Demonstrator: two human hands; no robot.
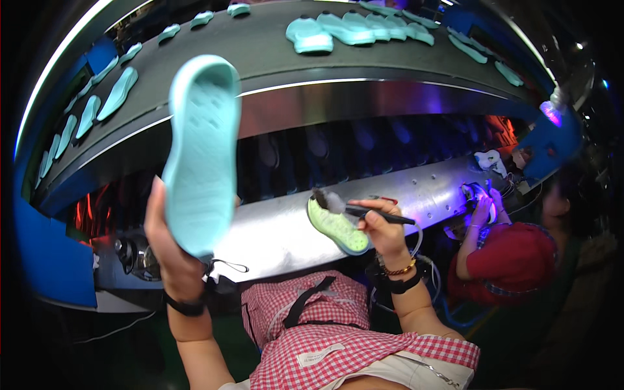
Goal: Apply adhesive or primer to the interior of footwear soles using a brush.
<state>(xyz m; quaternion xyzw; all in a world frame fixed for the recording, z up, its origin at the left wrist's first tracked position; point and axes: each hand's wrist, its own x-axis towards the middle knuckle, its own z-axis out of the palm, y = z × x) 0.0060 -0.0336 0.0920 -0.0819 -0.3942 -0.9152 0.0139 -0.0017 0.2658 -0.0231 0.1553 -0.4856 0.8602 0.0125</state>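
My left hand (170, 250) is closed around the heel or toe end of a pale turquoise shoe sole (203, 156), held upright above the bench with its inner face showing. My right hand (386, 234) pinches a black-handled brush (383, 213) with a pale tube running from its rear end. The dark and whitish bristles lie over the far end of a light green sole (338, 229), which rests on the metal bench and has whitish patches on its surface. Whether the bristles touch it, I cannot tell.
A metal bench (273, 237) runs below a dark conveyor belt (260, 49) carrying several turquoise soles (309, 36). A dark round container (138, 257) stands at the left. A co-worker in red (513, 260) works at the right under purple light.
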